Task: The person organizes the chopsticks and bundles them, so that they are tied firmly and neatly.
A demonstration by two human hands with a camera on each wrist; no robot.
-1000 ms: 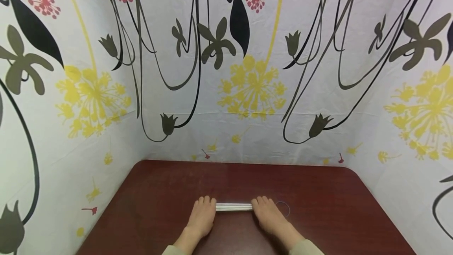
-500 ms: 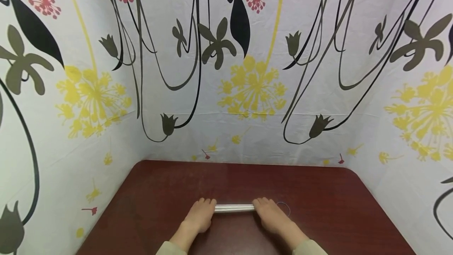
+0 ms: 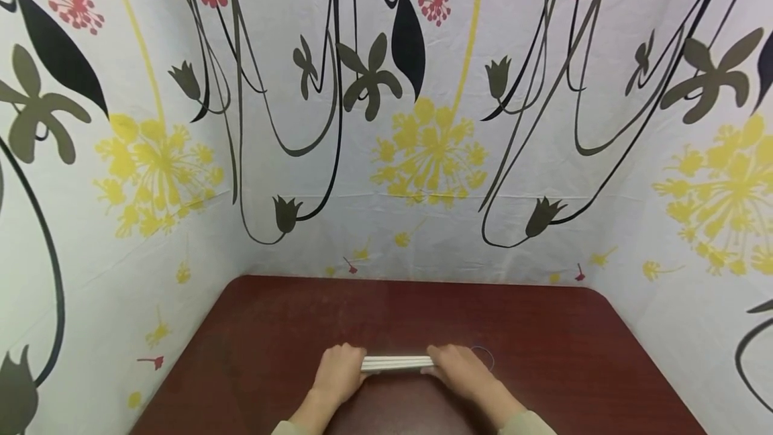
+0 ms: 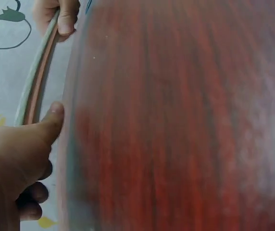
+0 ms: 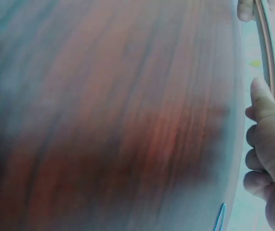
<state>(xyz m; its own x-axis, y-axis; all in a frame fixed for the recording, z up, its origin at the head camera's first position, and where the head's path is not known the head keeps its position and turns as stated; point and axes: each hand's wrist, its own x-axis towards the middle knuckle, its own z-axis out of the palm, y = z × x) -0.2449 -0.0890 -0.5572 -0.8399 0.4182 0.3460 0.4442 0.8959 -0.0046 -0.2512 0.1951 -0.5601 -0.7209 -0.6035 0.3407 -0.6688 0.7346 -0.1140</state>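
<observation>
Both hands hold a slim white bar-like bundle (image 3: 398, 362), with lines along its length, level over the table in the head view. My left hand (image 3: 339, 373) grips its left end, fingers curled over it and thumb beneath. My right hand (image 3: 461, 369) grips the right end in the same way. In the left wrist view the bundle (image 4: 37, 77) looks slightly bowed, and the left hand (image 4: 19, 159) wraps its near end. The right wrist view shows the right hand (image 5: 272, 139) curled around the other end of the bundle (image 5: 266, 48). Its ends are hidden inside the hands.
A thin bluish loop (image 3: 484, 357) lies on the dark red-brown table (image 3: 290, 314), just beyond the right hand. White cloth (image 3: 423, 240) printed with flowers hangs around the table's back and sides.
Both hands and the white bundle have come slightly nearer the body. The knuckles have rolled over and the thumbs now show under the bundle. The loop has stayed put.
</observation>
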